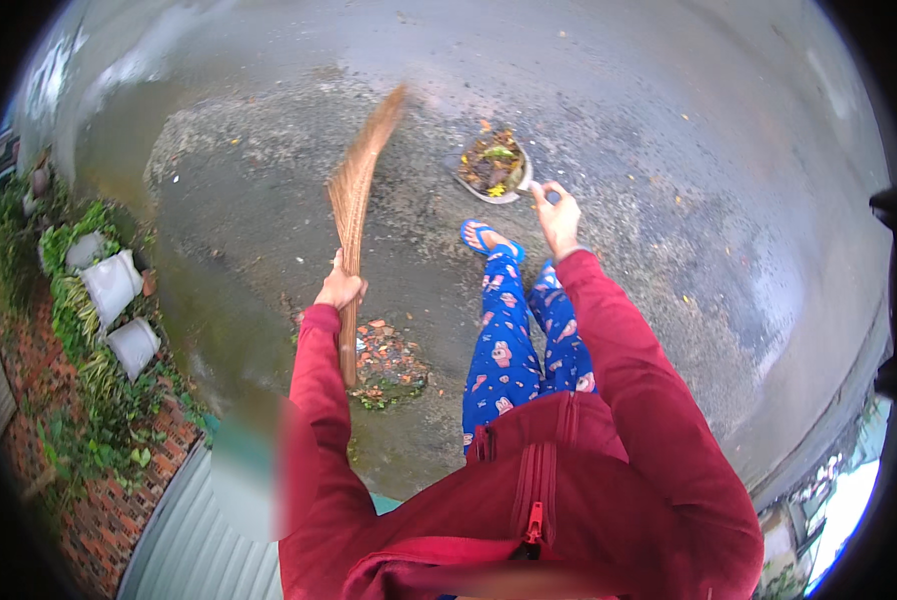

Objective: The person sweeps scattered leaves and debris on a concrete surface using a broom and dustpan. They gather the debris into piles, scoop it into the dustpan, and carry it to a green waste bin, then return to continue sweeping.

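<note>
Two items: our left hand (pixel 340 289) clenches a straw broom (pixel 357 190); our right hand (pixel 557 214) grips a leaf-filled dustpan (pixel 492 165).

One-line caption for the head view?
Left hand grips a straw broom; right hand holds a dustpan of leaves on wet pavement.

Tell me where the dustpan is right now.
In the head view, the dustpan full of leaves sits on the wet pavement ahead, held by the right hand, just right of the broom.
</note>
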`<action>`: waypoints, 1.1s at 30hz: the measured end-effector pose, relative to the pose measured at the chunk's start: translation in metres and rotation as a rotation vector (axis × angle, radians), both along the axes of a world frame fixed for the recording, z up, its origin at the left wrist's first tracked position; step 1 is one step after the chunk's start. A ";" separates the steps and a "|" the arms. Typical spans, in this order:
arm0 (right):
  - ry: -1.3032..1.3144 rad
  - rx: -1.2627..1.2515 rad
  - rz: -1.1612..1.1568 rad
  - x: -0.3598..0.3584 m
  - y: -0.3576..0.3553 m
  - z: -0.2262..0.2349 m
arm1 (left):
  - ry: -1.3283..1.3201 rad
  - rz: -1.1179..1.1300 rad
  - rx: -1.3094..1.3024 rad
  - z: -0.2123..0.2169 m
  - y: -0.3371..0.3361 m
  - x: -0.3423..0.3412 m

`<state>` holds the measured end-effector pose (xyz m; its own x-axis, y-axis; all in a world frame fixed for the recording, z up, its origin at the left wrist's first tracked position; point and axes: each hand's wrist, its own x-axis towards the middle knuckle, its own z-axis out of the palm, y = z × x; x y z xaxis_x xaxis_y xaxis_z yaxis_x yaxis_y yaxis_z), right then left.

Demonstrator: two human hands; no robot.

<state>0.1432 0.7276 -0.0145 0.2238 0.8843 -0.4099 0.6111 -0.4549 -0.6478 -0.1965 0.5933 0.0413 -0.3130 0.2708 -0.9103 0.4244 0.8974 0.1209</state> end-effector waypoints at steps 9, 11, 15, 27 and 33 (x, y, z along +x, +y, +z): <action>0.102 0.183 -0.143 0.038 -0.046 0.005 | -0.292 0.125 0.139 0.029 -0.107 0.105; 0.114 0.144 -0.237 0.061 -0.066 0.022 | -0.291 0.209 0.222 0.060 -0.142 0.136; 0.298 0.056 -0.406 0.119 -0.094 0.078 | -0.332 0.595 0.278 0.105 -0.187 0.184; 0.399 0.032 -0.935 0.265 -0.284 0.206 | -0.875 2.222 -0.142 0.090 -0.094 0.083; 0.105 0.217 -1.304 0.302 -0.348 0.219 | -0.536 2.507 -0.215 0.069 0.051 0.155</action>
